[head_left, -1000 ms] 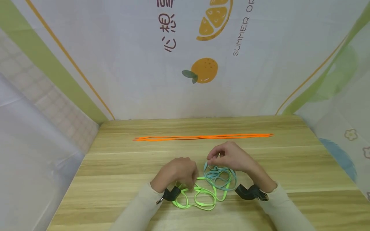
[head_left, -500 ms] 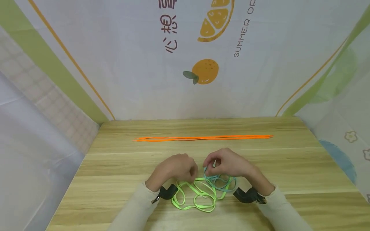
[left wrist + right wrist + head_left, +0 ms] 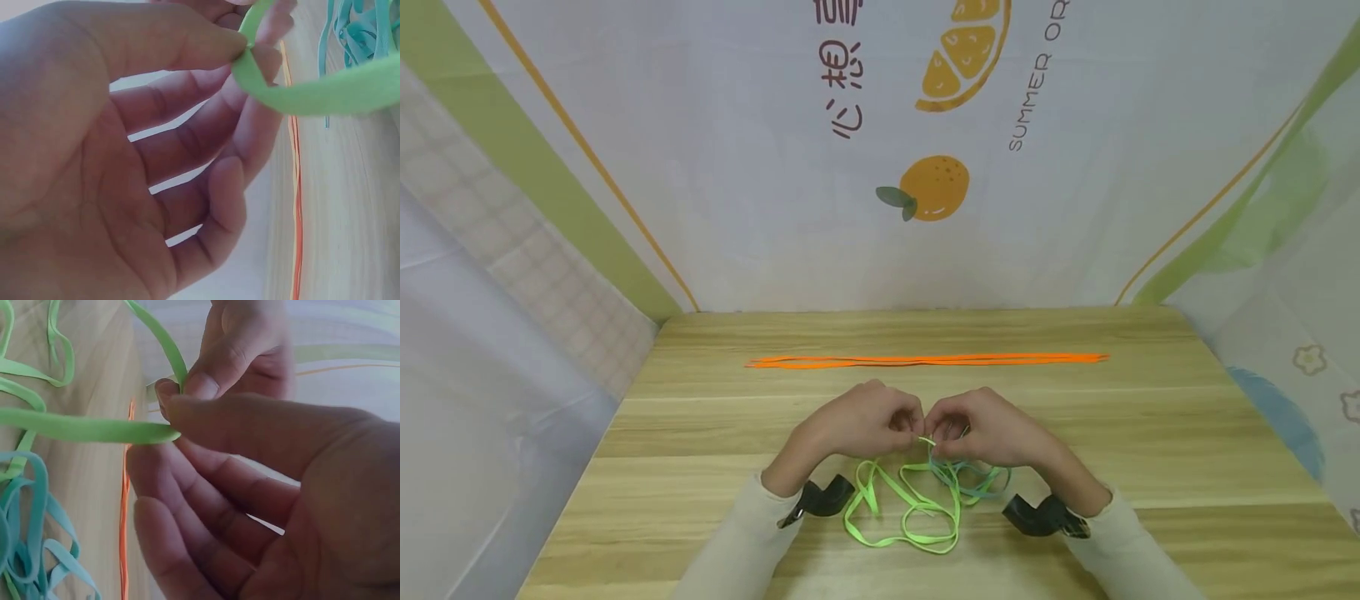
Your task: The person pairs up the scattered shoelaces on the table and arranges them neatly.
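A bright green flat shoelace (image 3: 331,95) is pinched near one end between the thumb and fingers of my left hand (image 3: 867,421). My right hand (image 3: 992,427) pinches the same lace between thumb and forefinger; in the right wrist view the green strip (image 3: 94,427) runs to that thumb tip. The fingertips of both hands meet just above the table. Below them the rest of the green lace lies in loose loops. A tangled teal shoelace (image 3: 381,28) lies partly over it, under the right hand, which hides some of it.
Orange shoelaces (image 3: 925,360) lie straight side by side across the back of the wooden table (image 3: 700,433). Behind the table hangs a white cloth (image 3: 760,233) printed with oranges. Black wrist mounts (image 3: 829,497) sit on both forearms.
My left hand has lifted from the green loops and moved right, drawing up a green lace end. My right hand has shifted slightly left and nearer, and the two hands now meet.
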Available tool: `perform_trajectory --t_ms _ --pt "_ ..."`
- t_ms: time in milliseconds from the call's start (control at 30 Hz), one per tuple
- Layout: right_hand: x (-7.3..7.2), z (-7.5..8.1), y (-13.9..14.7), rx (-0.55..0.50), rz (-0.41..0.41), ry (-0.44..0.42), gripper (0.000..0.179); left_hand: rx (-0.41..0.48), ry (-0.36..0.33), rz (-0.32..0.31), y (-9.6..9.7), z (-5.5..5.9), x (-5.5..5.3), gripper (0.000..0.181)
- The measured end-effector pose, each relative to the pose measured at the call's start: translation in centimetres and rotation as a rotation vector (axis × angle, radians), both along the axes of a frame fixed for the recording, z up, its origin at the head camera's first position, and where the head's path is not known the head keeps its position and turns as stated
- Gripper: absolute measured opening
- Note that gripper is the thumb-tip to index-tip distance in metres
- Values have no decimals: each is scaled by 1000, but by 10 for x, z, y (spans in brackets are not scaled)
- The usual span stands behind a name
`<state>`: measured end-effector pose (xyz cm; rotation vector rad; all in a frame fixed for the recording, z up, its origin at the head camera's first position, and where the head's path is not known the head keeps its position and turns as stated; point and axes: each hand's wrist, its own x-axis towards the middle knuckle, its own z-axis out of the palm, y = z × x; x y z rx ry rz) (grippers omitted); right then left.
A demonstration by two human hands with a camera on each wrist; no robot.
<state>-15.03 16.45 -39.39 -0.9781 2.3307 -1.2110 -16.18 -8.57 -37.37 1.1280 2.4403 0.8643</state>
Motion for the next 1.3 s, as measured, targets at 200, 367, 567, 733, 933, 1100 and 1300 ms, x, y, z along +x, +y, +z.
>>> perform_trajectory --t_ms 200,367,567,733,933,1100,1300 --pt "2 9 3 2 -8 25 15 43 25 6 -4 2 0 8" --pt "5 14 8 12 -30 57 21 74 44 -16 -8 5 0 9" --pt "5 23 18 3 -69 67 22 117 8 5 -16 12 0 11" --pt "5 33 29 -5 -93 54 15 144 -8 20 -26 20 -1 10" --pt "6 43 42 18 -143 65 12 167 -11 41 -41 29 -1 10" --pt "9 50 53 37 -168 81 15 183 4 32 -53 33 -2 11" --pt "12 60 67 -5 -198 54 11 186 -3 71 -65 38 -1 12"
